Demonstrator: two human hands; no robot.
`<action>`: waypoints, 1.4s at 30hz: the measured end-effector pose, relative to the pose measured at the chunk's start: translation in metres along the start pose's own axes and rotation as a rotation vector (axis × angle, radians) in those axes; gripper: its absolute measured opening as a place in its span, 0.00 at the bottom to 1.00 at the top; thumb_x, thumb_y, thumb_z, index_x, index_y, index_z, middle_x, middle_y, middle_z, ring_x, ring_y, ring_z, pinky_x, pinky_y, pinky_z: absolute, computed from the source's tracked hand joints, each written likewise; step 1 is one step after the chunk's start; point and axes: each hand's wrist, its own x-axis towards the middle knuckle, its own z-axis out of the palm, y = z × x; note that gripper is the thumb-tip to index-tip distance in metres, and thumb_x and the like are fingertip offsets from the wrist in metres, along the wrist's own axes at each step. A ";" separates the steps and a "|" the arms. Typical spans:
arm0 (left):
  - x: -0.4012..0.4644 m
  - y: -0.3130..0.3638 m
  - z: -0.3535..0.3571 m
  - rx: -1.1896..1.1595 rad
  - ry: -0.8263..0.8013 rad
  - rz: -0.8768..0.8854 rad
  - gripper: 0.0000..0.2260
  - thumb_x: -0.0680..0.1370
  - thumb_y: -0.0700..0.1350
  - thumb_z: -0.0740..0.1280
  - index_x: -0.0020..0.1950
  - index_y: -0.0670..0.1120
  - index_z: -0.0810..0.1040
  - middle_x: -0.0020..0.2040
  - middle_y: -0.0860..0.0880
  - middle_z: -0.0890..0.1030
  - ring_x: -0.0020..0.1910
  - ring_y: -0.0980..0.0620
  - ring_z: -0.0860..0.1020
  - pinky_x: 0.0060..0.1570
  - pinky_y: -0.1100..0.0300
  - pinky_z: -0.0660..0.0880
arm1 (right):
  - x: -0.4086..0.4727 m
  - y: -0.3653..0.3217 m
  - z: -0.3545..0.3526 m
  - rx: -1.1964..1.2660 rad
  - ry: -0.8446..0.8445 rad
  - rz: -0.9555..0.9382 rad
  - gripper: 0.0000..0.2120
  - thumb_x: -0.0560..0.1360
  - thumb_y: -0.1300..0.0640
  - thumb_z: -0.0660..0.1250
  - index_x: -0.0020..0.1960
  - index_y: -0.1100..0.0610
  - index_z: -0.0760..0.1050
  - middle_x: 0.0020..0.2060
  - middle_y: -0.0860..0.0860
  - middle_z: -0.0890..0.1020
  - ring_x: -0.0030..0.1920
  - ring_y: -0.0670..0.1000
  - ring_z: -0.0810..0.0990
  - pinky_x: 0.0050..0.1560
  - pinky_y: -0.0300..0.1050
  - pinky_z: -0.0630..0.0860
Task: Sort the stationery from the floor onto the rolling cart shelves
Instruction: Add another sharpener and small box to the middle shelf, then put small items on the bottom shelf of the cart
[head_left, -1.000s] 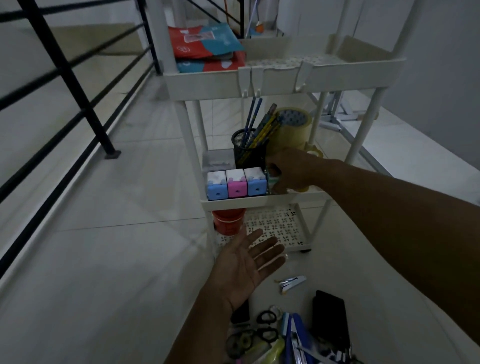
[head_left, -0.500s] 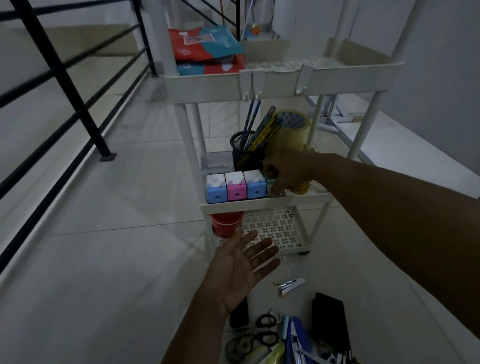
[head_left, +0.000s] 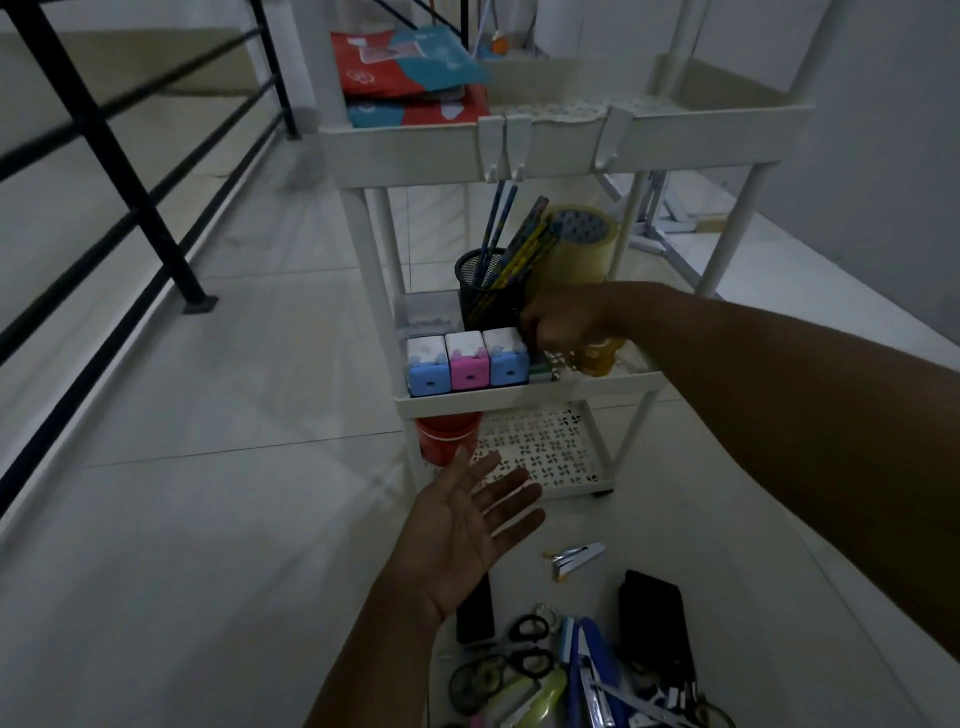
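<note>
While the right hand (head_left: 563, 327) reaches over the middle shelf (head_left: 524, 397) of the white rolling cart (head_left: 566, 148), its fingers are curled downward into a loose fist just right of the black mesh pen cup (head_left: 488, 299); whether they grip anything I cannot tell. On that shelf, left of the hand, three small box-shaped items stand in a row along the front edge: blue (head_left: 427, 366), pink (head_left: 467, 361) and blue (head_left: 504, 358). Pencils (head_left: 519, 249) lean in the pen cup, and a big roll of clear tape (head_left: 576, 244) sits behind the hand, with a smaller amber roll (head_left: 597, 358) just below the wrist. Red and teal booklets (head_left: 410, 73) lie stacked on the cart's top shelf. A red cup (head_left: 444, 434) stands at the left end of the bottom shelf (head_left: 545, 457). Below the cart, the left hand (head_left: 462, 535) hovers palm up, fingers spread wide and empty. On the floor (head_left: 208, 519) near that hand lie a metal clip (head_left: 574, 558), black-handled scissors (head_left: 527, 644), a black case (head_left: 657, 629) and a blue stapler (head_left: 597, 670), heaped close together.
</note>
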 end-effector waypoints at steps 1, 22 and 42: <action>0.001 0.000 0.000 -0.003 0.003 -0.004 0.27 0.73 0.55 0.68 0.67 0.42 0.73 0.59 0.37 0.80 0.57 0.38 0.80 0.54 0.41 0.77 | 0.001 0.001 0.000 0.010 0.018 -0.008 0.07 0.75 0.64 0.60 0.48 0.62 0.76 0.42 0.52 0.77 0.40 0.51 0.72 0.35 0.39 0.68; 0.047 -0.082 -0.044 1.121 0.456 -0.216 0.19 0.79 0.47 0.65 0.67 0.39 0.72 0.60 0.41 0.76 0.56 0.44 0.76 0.57 0.50 0.75 | -0.137 0.041 0.136 0.438 0.559 -0.168 0.06 0.71 0.66 0.63 0.47 0.66 0.75 0.49 0.60 0.82 0.54 0.56 0.81 0.56 0.49 0.77; 0.034 -0.155 -0.130 2.080 -0.025 -0.115 0.41 0.73 0.45 0.71 0.79 0.46 0.49 0.73 0.44 0.61 0.71 0.45 0.60 0.66 0.55 0.63 | -0.047 0.074 0.359 -0.073 0.022 0.107 0.37 0.73 0.63 0.67 0.77 0.54 0.53 0.76 0.56 0.55 0.75 0.58 0.55 0.71 0.62 0.57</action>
